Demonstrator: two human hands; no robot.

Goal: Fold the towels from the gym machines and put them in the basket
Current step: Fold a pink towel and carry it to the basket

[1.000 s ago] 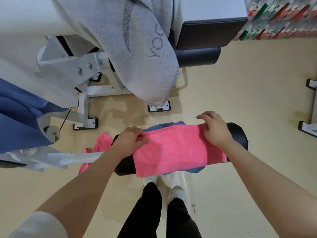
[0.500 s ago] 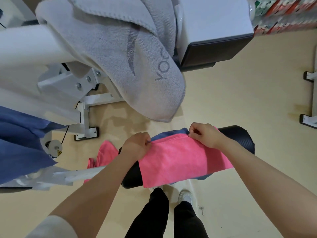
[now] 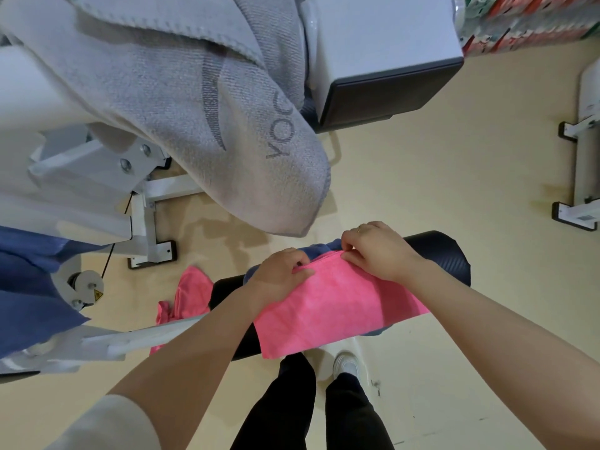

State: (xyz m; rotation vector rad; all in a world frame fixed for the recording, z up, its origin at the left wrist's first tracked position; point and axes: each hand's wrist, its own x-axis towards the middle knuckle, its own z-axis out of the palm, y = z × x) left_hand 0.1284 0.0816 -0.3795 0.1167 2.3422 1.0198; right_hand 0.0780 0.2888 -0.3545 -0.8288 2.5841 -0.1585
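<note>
Pink towel (image 3: 334, 306) lies draped over black foam roller pad (image 3: 444, 254), on top of a blue towel (image 3: 319, 248). Long axis runs along the roller, left-near to right-far; free edge hangs toward the person. Left hand (image 3: 279, 274) and right hand (image 3: 376, 251) each pinch its top fold edge. Judgement: folding partway. Gray towel (image 3: 201, 102), second pink cloth (image 3: 191, 293) and another blue towel (image 3: 29, 287) remain on the machines. No basket in view.

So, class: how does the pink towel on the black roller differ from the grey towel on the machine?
The pink towel is plain, the grey towel lettered. Both hands, left and right, pinch the pink towel; nobody touches the grey towel. Both hang draped over equipment.
</note>
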